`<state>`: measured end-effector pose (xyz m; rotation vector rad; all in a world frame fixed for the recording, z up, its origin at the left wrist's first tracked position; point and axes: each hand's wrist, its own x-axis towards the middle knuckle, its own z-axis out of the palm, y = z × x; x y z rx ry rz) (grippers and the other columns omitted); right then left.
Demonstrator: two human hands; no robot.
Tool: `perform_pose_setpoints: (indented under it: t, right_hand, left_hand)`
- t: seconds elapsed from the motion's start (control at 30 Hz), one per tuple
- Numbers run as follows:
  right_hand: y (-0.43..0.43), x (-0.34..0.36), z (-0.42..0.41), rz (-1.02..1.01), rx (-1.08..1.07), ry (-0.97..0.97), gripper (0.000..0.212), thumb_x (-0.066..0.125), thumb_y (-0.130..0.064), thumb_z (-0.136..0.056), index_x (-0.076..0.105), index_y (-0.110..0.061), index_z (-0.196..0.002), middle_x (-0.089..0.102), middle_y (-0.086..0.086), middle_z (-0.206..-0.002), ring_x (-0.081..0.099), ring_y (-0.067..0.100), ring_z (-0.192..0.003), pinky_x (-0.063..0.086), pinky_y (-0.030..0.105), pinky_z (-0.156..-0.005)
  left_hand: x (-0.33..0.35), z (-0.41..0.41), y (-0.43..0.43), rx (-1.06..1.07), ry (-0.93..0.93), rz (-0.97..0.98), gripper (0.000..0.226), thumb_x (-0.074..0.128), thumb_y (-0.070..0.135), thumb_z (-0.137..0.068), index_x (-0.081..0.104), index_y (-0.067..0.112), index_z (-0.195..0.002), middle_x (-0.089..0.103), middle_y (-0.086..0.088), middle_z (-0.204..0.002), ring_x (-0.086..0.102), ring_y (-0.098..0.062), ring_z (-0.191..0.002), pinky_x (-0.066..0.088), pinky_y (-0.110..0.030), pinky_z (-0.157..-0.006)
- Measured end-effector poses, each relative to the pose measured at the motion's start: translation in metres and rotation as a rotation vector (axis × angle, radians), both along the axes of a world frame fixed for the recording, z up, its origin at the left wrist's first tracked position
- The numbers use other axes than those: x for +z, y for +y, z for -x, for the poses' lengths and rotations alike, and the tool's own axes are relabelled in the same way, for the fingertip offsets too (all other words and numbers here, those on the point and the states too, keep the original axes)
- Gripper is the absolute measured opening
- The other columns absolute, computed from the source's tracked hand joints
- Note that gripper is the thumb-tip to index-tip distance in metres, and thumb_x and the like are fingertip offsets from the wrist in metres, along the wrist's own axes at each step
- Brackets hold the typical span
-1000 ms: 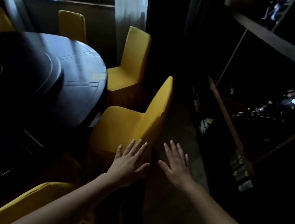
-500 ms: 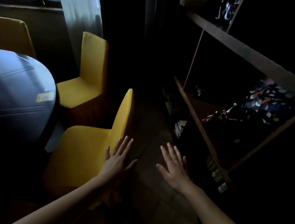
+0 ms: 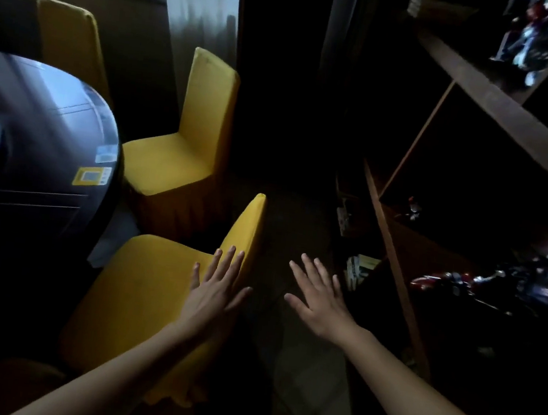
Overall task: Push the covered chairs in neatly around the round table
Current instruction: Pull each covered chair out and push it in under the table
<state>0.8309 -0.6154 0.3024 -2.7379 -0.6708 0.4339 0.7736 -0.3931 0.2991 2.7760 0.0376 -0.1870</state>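
Observation:
A dark round table fills the left side. Three yellow-covered chairs stand along its right edge: the nearest chair right in front of me, a second chair beyond it, and a third chair under the window. My left hand reaches out with straight, spread fingers over the nearest chair's backrest; whether it touches the cover I cannot tell. My right hand hovers open above the floor to the right of that backrest, holding nothing.
A wooden shelf unit with toys and small items runs along the right. A narrow strip of dark floor lies between it and the chairs. A sheer curtain hangs by the window behind the second chair.
The view has swung to the right and closed in on the nearest chair. Both hands stay spread and forward, the left one now over the backrest's near end.

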Motion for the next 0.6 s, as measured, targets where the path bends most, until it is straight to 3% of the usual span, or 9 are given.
perform_pose_setpoints:
  t: [0.23,0.6]
  right_hand:
    - [0.038,-0.010,-0.071,-0.153,0.186,0.007,0.066,0.025,-0.066,-0.090,0.001,-0.043,-0.146,-0.009,-0.014,-0.158,-0.020,0.003,-0.139,-0.010,0.045,-0.112]
    - [0.085,-0.024,-0.195,0.061,0.596,-0.067,0.075,0.050,-0.061,-0.084,0.010,-0.044,-0.145,-0.005,-0.005,-0.159,-0.014,0.024,-0.144,0.000,0.060,-0.112]
  left_hand:
    - [-0.017,-0.006,0.002,0.228,0.036,0.026,0.069,0.022,0.058,-0.094,-0.022,0.032,-0.141,-0.024,0.005,-0.152,-0.027,-0.016,-0.138,-0.020,-0.045,-0.110]
    - [-0.025,-0.016,-0.010,0.607,0.065,0.027,0.072,0.021,0.065,-0.089,-0.019,0.037,-0.141,-0.020,0.010,-0.154,-0.028,-0.015,-0.138,-0.017,-0.046,-0.112]
